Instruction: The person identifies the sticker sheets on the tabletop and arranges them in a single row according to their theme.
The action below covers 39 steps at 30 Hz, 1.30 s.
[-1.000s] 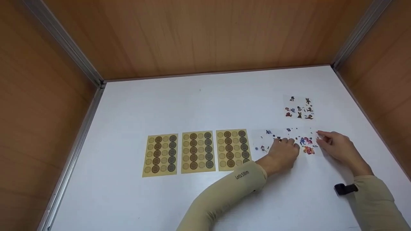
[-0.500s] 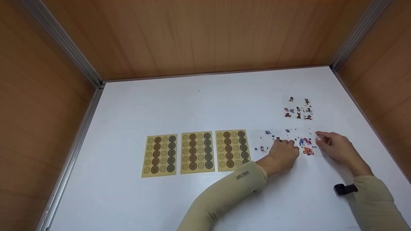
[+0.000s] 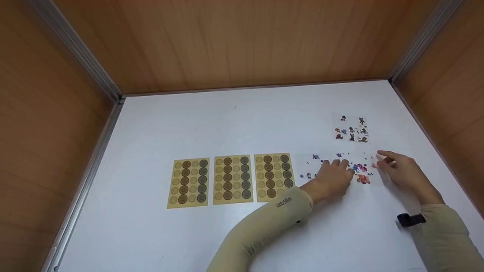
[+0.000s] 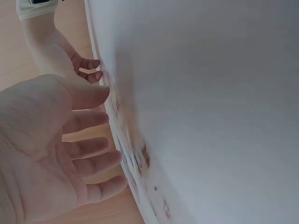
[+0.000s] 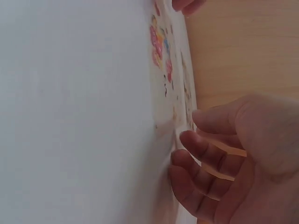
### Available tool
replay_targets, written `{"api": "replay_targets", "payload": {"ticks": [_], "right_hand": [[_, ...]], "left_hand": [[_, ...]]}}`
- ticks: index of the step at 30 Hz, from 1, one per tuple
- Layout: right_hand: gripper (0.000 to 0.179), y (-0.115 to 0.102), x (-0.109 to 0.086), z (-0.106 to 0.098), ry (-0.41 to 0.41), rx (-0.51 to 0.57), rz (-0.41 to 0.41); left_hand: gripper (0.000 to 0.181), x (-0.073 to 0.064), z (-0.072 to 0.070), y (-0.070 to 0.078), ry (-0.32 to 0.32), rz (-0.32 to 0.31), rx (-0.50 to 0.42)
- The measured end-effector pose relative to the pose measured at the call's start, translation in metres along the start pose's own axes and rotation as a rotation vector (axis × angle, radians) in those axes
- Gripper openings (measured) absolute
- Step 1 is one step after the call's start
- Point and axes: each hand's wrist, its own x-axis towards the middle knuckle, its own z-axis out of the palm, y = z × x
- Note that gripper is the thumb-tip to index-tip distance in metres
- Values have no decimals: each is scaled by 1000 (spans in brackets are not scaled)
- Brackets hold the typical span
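Observation:
Clear sheeting printed with small colourful cartoon figures (image 3: 363, 179) lies flat on the right part of the white table. My left hand (image 3: 333, 178) is over it, palm down, fingertips spread along its surface. In the left wrist view, that hand's fingers (image 4: 96, 163) reach out fairly straight with nothing between them. My right hand (image 3: 404, 170) is just off the sheeting's right edge, thumb and index finger apart. Its fingers (image 5: 201, 177) bend loosely around nothing in the right wrist view. Part of the printed figures is hidden under the left hand.
Three tan sheets of round stickers stand in a row: left sheet (image 3: 188, 183), middle sheet (image 3: 232, 179) and right sheet (image 3: 274, 176). Another clear sheet with cartoon figures (image 3: 351, 136) lies farther back. Wooden walls (image 3: 242, 45) enclose the table's back and sides.
My right hand has drawn a little rightward from the sheeting's edge, its thumb and index finger parting. The left fingers have straightened and spread.

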Motion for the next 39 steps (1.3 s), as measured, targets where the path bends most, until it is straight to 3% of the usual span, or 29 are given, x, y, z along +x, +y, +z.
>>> {"api": "replay_targets", "payload": {"ticks": [4, 9, 16, 23, 31, 39], "right_hand": [[55, 1, 9, -13, 8, 31, 9], [62, 5, 31, -27, 15, 86, -39], [75, 2, 68, -31, -100, 115, -93], [90, 5, 96, -15, -209, 152, -13], [87, 14, 99, -9, -245, 214, 37], [93, 0, 106, 1, -253, 155, 19]], "left_hand": [[49, 7, -9, -15, 36, -33, -46], [60, 17, -22, -40, 100, -90, -95], [60, 29, -34, -74, 106, -113, -240], [60, 34, -27, -94, 24, -180, -297], [60, 44, -14, -96, -32, -230, -329], [58, 37, 0, -108, -7, -354, -423]]}}
